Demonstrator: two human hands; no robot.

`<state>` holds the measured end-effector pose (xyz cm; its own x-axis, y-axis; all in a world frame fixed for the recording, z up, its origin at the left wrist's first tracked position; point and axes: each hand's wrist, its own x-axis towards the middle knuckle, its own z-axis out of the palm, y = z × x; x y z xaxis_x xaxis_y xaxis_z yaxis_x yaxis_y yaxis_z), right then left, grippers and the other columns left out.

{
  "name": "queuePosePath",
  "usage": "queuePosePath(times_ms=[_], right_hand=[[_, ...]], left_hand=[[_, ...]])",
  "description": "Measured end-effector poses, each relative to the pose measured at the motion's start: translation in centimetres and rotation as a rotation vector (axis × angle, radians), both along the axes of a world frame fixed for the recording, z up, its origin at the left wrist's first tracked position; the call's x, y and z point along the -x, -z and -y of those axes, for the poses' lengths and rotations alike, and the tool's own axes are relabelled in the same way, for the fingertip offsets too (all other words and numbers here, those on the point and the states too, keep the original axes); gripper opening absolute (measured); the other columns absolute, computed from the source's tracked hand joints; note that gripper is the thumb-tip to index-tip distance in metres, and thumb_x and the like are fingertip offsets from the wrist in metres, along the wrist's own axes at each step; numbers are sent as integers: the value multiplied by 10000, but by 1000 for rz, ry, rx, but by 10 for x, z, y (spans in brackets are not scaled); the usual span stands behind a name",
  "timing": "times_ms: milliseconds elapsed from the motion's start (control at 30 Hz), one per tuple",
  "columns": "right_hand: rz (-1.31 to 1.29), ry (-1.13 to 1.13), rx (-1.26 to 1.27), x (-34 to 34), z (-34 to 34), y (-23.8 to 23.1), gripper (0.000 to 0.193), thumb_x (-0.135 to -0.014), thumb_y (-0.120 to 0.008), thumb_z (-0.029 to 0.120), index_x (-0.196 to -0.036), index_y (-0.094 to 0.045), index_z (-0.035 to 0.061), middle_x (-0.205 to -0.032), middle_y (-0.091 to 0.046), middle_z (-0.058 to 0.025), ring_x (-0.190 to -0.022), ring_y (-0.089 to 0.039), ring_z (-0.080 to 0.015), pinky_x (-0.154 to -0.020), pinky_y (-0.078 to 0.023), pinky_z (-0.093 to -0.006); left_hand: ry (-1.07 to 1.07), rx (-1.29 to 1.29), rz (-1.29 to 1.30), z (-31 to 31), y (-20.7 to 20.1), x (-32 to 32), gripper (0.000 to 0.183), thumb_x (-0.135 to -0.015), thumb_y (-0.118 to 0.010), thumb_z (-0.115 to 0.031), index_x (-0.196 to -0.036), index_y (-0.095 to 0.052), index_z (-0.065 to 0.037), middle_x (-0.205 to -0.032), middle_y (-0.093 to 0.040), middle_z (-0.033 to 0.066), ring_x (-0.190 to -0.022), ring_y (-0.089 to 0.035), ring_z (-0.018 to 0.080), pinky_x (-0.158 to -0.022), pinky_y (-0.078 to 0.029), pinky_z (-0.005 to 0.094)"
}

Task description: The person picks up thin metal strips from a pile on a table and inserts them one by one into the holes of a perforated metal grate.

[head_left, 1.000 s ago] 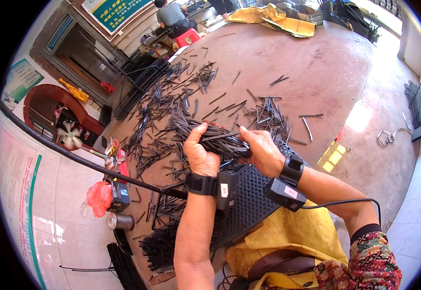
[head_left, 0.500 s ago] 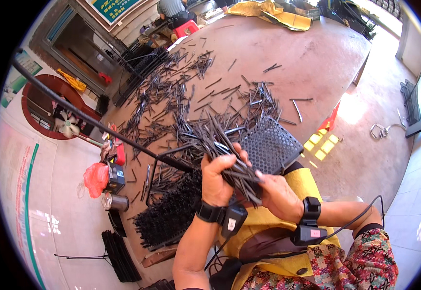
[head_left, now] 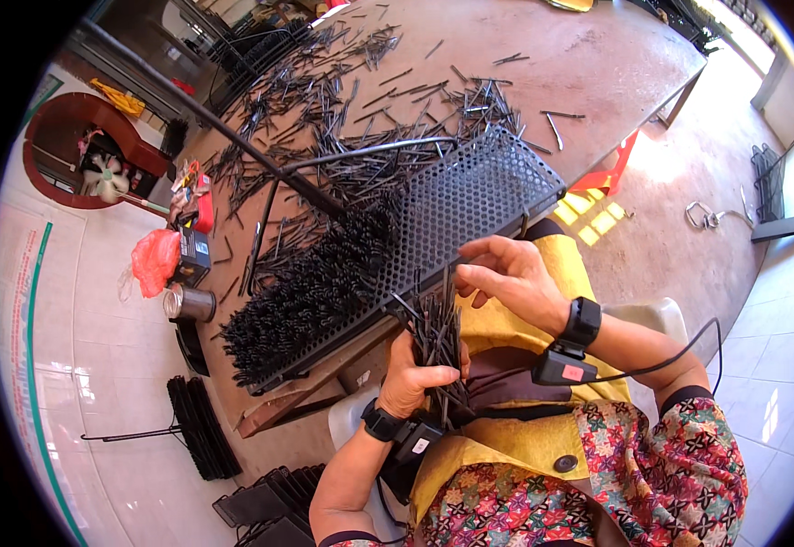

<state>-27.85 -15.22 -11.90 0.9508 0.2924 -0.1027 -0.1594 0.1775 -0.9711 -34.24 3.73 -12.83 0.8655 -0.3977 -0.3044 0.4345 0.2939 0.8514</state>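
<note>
I see the left hand gripping a bundle of strips, tops beside the half-curled right hand; whether that's pinching, I can't tell.

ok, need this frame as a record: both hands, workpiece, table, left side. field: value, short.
left grip: closed around a bundle of thin black strips
right grip: loosely curled by the bundle's upper end; pinching a strip or not, cannot tell
workpiece: black rectangular perforated plate, left part covered with dense black bristles
table: reddish-brown tabletop, loose black strips scattered over it
left side: crumpled pink-red plastic bag, silver cylindrical tin
</note>
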Motion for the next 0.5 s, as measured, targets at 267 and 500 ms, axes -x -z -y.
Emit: queuePosePath(times_ms=[267, 500], right_hand=[[35, -197, 45, -1, -13, 9, 154, -854, -610, 107, -860, -583, -45, -690, -614, -52, -512, -557, -81, -438, -461, -213], [67, -137, 141, 5, -13, 13, 179, -876, -574, 114, -807, -569, -50, -626, -593, -47, -483, -563, -88, -409, -462, -226]], left_hand=[[67, 16, 27, -4, 15, 10, 483, -599, -660, -51, -1050, -502, 22, -820, -608, 102, -711, -607, 190, -665, -509, 307], [62, 87, -3, -3, 17, 7, 622, -542, -662, -76, -1126, -472, 20, -814, -603, 144, -671, -604, 229, -601, -523, 332]])
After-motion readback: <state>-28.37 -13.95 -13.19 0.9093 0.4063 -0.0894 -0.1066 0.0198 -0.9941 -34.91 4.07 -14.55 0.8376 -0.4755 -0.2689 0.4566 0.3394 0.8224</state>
